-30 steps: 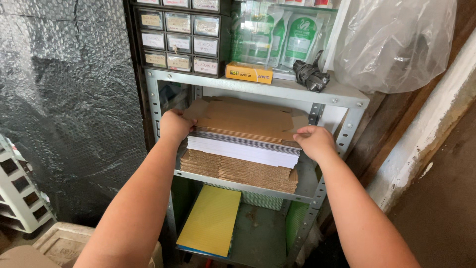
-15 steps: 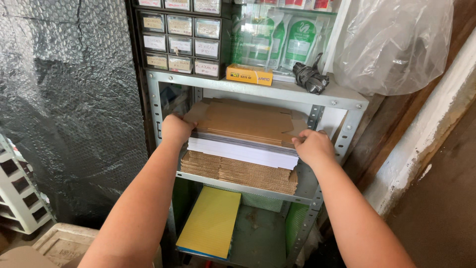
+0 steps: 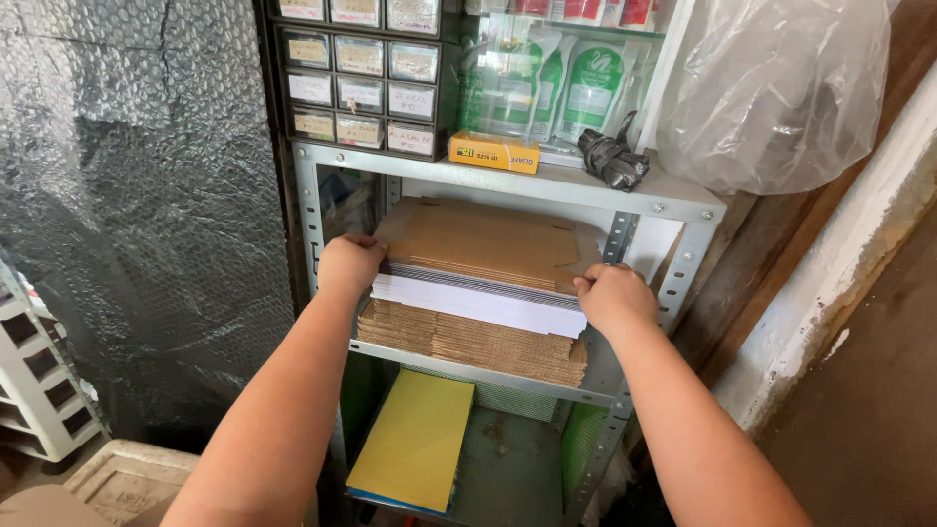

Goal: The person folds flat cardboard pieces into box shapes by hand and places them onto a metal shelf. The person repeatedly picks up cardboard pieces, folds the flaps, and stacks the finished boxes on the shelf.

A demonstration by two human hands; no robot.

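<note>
Left hand (image 3: 349, 263) and right hand (image 3: 613, 298) each gripping an end of flat cardboard stack (image 3: 478, 283), metal shelf upright (image 3: 613, 239) beside right knuckles, yellow box (image 3: 493, 152) and black glove (image 3: 613, 159) on shelf above, yellow pad (image 3: 415, 439) below.

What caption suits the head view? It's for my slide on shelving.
Both hands, left and right, grip a stack of flat cardboard and white sheets on a metal shelf.

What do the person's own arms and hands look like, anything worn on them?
Both forearms are bare, with no sleeves in view. The left hand and the right hand wear no gloves, and no rings, watch or bands can be seen on them.
</note>
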